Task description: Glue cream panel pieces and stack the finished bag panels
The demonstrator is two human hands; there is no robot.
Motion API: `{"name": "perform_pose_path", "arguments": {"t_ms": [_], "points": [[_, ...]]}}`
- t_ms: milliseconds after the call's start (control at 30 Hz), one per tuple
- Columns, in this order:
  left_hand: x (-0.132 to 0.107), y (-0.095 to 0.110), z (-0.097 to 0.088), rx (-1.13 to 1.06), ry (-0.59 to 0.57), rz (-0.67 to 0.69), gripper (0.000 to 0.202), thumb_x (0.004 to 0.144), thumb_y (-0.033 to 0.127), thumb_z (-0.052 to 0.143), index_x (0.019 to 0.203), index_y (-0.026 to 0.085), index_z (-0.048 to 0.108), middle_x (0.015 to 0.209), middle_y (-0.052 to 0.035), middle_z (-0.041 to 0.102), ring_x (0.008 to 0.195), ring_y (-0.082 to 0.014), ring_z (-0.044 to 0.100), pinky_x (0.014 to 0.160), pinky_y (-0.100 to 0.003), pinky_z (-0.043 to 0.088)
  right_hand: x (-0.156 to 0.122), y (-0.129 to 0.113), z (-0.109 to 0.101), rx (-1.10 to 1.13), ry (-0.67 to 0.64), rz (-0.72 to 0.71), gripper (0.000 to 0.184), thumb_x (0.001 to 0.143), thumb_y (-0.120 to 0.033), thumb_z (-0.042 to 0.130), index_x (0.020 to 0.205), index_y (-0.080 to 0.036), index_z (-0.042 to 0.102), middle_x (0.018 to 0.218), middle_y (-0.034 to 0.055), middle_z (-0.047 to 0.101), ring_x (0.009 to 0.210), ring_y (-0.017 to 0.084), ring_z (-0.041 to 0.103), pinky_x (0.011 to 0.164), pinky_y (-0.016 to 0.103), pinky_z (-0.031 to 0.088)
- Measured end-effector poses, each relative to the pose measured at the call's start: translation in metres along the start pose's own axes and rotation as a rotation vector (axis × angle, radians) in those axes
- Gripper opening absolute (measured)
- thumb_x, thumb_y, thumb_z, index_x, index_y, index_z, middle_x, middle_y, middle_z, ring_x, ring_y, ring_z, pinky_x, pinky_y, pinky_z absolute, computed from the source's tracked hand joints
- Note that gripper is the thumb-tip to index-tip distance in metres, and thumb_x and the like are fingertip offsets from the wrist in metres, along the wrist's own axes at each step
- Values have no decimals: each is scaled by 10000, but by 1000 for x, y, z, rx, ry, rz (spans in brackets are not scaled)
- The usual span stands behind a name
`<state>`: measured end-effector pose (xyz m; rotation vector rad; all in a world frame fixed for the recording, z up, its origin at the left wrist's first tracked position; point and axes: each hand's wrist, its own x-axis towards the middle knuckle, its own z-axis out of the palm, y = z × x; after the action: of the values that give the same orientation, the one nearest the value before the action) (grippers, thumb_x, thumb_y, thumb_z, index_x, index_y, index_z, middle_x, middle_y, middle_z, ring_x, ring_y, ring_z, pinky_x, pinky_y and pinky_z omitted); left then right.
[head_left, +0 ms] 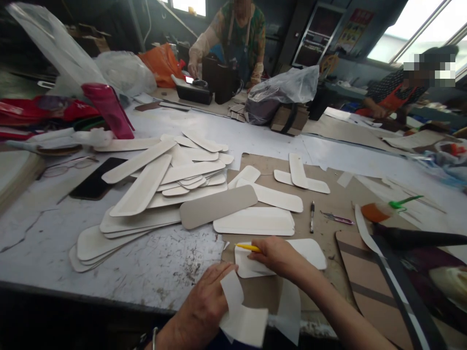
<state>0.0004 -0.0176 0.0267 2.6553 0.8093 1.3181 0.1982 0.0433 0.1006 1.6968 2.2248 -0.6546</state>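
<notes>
Hands at the table's (pixel 109 272) near edge. Left hand (pixel 206 296): fingers clamped on a white paper piece (pixel 242 318). Right hand (pixel 279 255): fingers closed around a yellow pen (pixel 248 247) (tip on a white rounded card (pixel 310 253)).

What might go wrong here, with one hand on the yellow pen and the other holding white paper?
The left hand holds its white paper piece out past the table edge; it might drop. The right hand works the yellow pen on a white strip that nothing else pins, so it may slide. The loose strip pile nearby could get nudged.
</notes>
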Motion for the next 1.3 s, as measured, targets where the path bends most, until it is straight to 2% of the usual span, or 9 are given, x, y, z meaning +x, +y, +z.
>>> {"name": "perform_pose_path", "arguments": {"t_ms": [133,233,467,600,767,833,933,1100,1300], "points": [[5,-2,-3,43,-59,37,192,857,87,442,1003,74,566,1009,-162,633,1007,-249,580,832,-367,556,3,-2,0,-71,-8,-1,183,843,-364,533,840,-213,637,808,69,684,753,217,617,557,270,285],[3,-2,-1,-13,-36,-11,273,850,92,445,1108,68,531,1028,-168,624,1050,-251,558,864,-386,542,4,-4,0,-69,-2,3,169,835,-352,543,836,-214,640,822,80,692,779,246,636,564,283,302],[-15,-6,11,-96,-110,-92,552,843,145,505,1355,63,318,1138,-184,583,1142,-248,508,942,-386,500,3,-6,-2,-70,-12,-2,180,836,-349,538,857,-206,645,837,93,695,794,253,642,598,284,368],[-18,-10,17,-120,-147,-138,537,882,142,423,1394,91,265,1237,-161,539,1196,-212,472,991,-330,460,4,-9,1,-93,-17,-13,188,842,-340,531,896,-199,643,852,106,695,809,264,643,607,288,387],[-23,-17,25,-73,-114,-135,541,889,188,436,1402,147,266,1212,-121,563,1138,-204,529,946,-320,497,1,-10,2,-90,15,-15,219,826,-371,547,915,-187,626,872,115,686,803,267,631,604,295,375],[-26,-20,26,-52,-138,-143,526,890,195,436,1393,158,287,1227,-118,555,1140,-212,529,937,-335,503,-11,2,-3,-43,-9,19,213,802,-372,573,885,-182,620,852,112,678,786,258,616,589,294,349],[-32,-23,27,-39,-183,-120,521,887,193,451,1384,142,301,1244,-128,544,1162,-225,510,945,-357,496,-42,41,-9,53,-28,118,188,801,-354,552,762,-174,591,741,67,640,695,204,575,565,276,319],[-35,-25,26,-25,-207,-107,597,866,110,447,1415,134,212,1294,-136,501,1223,-231,450,1019,-374,426,-89,109,0,448,132,261,287,816,-422,442,747,-156,526,714,27,560,661,160,517,603,257,360],[-36,-30,25,-63,-200,-96,578,869,146,459,1408,182,254,1275,-91,522,1185,-189,488,1039,-287,391,-75,113,20,222,263,434,263,866,-373,399,860,-157,549,823,71,612,773,201,576,654,273,364]]}}
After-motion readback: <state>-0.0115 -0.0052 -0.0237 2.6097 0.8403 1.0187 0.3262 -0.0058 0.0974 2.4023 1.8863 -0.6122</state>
